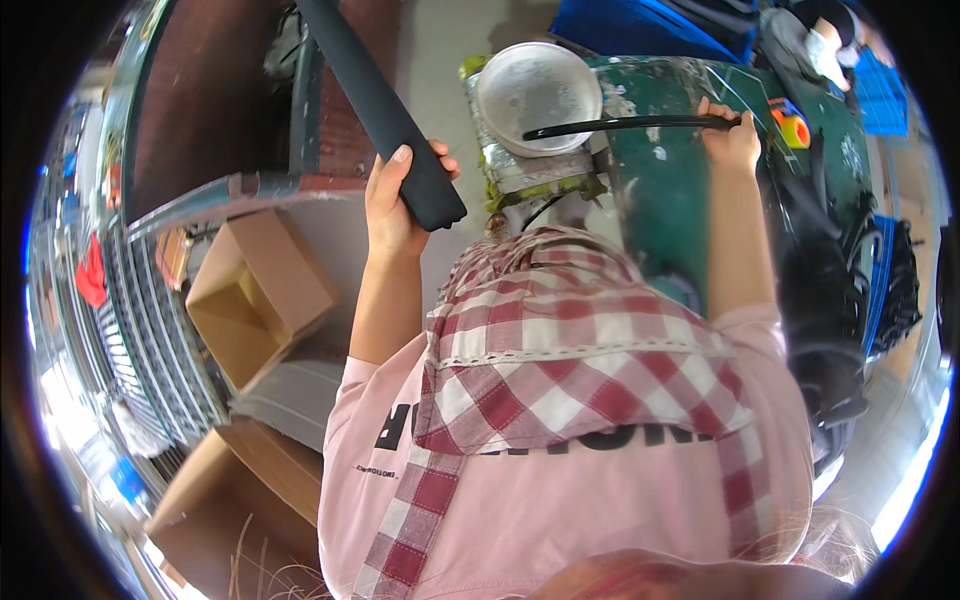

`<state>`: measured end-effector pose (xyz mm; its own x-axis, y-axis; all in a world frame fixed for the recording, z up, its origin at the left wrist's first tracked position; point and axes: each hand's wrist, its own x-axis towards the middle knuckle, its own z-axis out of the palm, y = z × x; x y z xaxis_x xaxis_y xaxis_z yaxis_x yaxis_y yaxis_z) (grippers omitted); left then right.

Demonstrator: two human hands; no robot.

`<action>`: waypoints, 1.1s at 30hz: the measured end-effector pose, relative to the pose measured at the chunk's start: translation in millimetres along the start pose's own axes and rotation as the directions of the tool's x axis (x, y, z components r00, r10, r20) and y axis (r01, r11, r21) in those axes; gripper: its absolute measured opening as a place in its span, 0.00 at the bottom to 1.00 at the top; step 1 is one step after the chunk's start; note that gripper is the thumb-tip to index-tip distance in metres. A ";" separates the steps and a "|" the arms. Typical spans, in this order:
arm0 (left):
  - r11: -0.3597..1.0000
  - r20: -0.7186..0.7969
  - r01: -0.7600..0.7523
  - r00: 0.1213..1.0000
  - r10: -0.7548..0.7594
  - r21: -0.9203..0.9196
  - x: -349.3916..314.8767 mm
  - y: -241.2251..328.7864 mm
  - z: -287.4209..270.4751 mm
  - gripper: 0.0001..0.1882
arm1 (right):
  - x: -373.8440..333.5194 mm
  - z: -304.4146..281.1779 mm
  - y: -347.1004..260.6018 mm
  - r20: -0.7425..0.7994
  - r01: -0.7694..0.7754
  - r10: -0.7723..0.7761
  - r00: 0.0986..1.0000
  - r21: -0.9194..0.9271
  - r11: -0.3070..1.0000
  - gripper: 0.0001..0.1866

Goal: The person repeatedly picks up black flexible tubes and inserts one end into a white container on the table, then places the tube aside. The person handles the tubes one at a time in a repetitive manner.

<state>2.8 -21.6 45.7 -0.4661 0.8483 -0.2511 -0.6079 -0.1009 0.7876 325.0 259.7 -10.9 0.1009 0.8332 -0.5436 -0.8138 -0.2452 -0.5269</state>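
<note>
Black foam tube [380, 110] within left fingers [400, 160]

Open cardboard box [262, 295] on grey floor [440, 40], green worktable [670, 190].

— How are your arms set?
— Both reach forward, bare from the short sleeves. My left hand [392, 205] is raised, fingers wrapped shut around what it holds, thumb on top.
— And the other?
— My right hand [730, 140] stretches farther out, arm nearly straight, fingers curled closed.
</note>
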 end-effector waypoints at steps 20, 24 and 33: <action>0.980 0.116 0.090 0.991 -0.070 -0.179 72.0 -22.7 48.9 0.14 | -81.4 -86.6 -119.0 0.164 0.226 -0.248 0.955 0.140 0.964 0.26; 0.968 0.086 -0.004 0.996 0.026 -0.251 87.1 -17.0 59.6 0.14 | -109.1 -45.9 -153.1 0.611 0.142 -0.236 0.755 0.198 0.970 0.23; 0.867 -0.049 -0.089 0.996 0.075 -0.491 137.2 8.1 70.7 0.07 | -154.3 25.6 -167.2 0.873 -0.094 -0.074 0.482 0.136 0.986 0.17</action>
<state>-20.7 130.8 57.4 -0.5412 0.8121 -0.2183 -0.8007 -0.4184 0.4288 430.8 184.8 177.8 -0.3906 0.8523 0.3479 -0.8898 -0.2527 -0.3800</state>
